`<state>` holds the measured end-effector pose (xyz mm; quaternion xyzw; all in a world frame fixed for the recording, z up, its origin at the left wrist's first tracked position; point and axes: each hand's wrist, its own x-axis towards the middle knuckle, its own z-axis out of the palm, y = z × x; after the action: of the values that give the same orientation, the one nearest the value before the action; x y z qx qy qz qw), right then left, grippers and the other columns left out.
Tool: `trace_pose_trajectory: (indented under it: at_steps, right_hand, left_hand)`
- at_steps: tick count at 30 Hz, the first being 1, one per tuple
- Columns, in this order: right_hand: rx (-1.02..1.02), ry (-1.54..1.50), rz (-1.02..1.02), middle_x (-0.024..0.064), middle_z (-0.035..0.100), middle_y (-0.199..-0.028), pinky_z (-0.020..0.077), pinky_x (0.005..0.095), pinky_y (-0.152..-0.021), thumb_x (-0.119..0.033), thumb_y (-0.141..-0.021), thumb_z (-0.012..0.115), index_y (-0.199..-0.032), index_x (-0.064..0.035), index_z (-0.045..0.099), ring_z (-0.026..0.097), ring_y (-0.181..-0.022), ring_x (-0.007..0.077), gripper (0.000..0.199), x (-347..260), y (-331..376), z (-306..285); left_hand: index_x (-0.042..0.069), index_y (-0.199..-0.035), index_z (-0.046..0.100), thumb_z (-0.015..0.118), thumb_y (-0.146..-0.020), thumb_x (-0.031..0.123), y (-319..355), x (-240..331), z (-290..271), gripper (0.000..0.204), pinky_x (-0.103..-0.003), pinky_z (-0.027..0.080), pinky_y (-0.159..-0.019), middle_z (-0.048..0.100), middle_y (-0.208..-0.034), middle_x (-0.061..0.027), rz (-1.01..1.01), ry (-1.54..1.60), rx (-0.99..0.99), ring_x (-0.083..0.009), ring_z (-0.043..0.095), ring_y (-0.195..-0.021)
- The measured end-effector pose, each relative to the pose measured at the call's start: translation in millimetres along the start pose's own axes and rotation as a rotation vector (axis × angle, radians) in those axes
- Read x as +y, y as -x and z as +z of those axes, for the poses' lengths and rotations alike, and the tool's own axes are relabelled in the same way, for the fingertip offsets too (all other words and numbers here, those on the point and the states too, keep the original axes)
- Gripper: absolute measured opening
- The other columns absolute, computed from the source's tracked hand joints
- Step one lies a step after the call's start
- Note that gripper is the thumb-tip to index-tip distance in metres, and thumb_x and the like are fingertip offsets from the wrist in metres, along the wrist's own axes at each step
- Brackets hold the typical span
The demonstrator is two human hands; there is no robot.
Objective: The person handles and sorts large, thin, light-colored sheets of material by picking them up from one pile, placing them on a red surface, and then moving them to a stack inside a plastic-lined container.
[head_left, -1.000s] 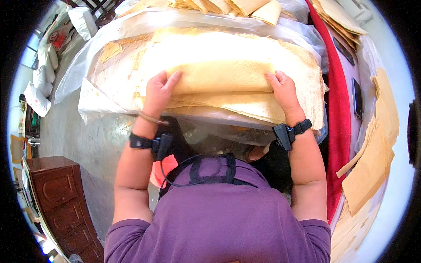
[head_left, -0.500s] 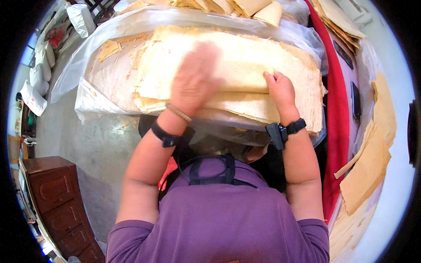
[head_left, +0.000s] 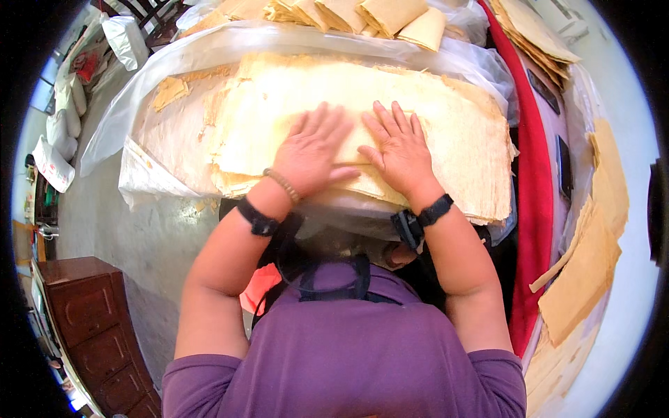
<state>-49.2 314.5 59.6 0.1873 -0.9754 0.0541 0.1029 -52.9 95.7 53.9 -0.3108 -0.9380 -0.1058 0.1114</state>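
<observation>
A thick stack of pale yellow, rough-edged sheets [head_left: 460, 139] lies in front of me on a surface wrapped in clear plastic [head_left: 118, 118]. On the top sheet my left hand [head_left: 313, 150] lies flat with its fingers spread, slightly blurred. To its right my right hand [head_left: 401, 150] rests palm down on the same sheet, its fingers apart. Neither hand holds anything. The sheets look like thin fibrous paper or dried skin; I cannot tell which. Part of the near edge is hidden under my wrists.
Folded tan sheets [head_left: 390, 14] lie beyond the stack. A red cloth strip [head_left: 533, 209] runs along the right, with a dark phone [head_left: 564, 167] and loose tan sheets [head_left: 582, 279] past it. At left are a brown wooden cabinet [head_left: 83, 306] and white sacks [head_left: 52, 164].
My right hand has let go of the folded edge, opened and moved left onto the sheet. My left hand has come down a little nearer to me. The fold now lies flatter.
</observation>
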Motion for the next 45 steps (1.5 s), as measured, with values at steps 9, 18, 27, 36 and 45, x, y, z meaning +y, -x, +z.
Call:
trace_pose_trajectory:
  at_steps: [9,18,27,36,45]
  right_hand:
    - [0.010,-0.137,-0.047,0.0193,0.034,-0.161,0.0189,0.0475,-0.124,-0.042,-0.099,0.058,-0.152,-0.0138,0.043,0.028,-0.150,0.0354,0.062,9,-4,2]
    - [0.520,-0.706,0.301,0.0209,0.050,-0.149,0.0283,0.0504,-0.119,-0.027,-0.097,0.062,-0.145,-0.0070,0.051,0.044,-0.141,0.0355,0.053,101,47,-45]
    - [0.207,-0.220,0.413,0.0212,0.050,-0.148,0.0272,0.0548,-0.118,-0.026,-0.093,0.065,-0.136,-0.0053,0.058,0.041,-0.142,0.0369,0.048,102,69,-20]
    - [0.235,-0.266,0.405,0.0179,0.049,-0.148,0.0236,0.0527,-0.120,-0.029,-0.092,0.067,-0.135,-0.0066,0.060,0.038,-0.143,0.0342,0.049,106,75,-14]
    - [0.315,-0.236,0.366,0.0167,0.053,-0.145,0.0289,0.0496,-0.119,-0.022,-0.094,0.064,-0.131,-0.0082,0.064,0.044,-0.139,0.0338,0.039,108,73,-10]
  left_hand:
    - [0.003,-0.145,0.046,0.067,-0.092,0.028,8,-19,-23,0.063,-0.044,0.039,-0.115,0.048,-0.148,-0.0199,0.051,-0.159,-0.053,-0.0362,0.044,-0.140]
    - [0.010,-0.133,0.055,0.062,-0.090,0.013,-43,-19,-67,0.044,-0.044,0.057,-0.072,0.071,-0.093,-0.0181,-0.014,-0.065,-0.149,-0.0342,0.070,-0.083]
    - [0.009,-0.108,0.061,0.051,-0.095,0.014,-300,-18,-69,0.017,-0.050,0.058,-0.063,0.073,-0.083,-0.0180,-0.132,-0.461,0.346,-0.0364,0.073,-0.077]
    - [0.002,-0.126,0.065,0.050,-0.099,0.051,-373,-14,53,0.058,-0.049,0.049,-0.102,0.066,-0.126,-0.0248,-0.148,-0.190,-0.412,-0.0429,0.063,-0.116]
    - [0.006,-0.123,0.067,0.066,-0.095,0.028,-252,19,-24,0.036,-0.046,0.051,-0.098,0.068,-0.124,-0.0190,0.100,0.097,-0.162,-0.0385,0.063,-0.115]
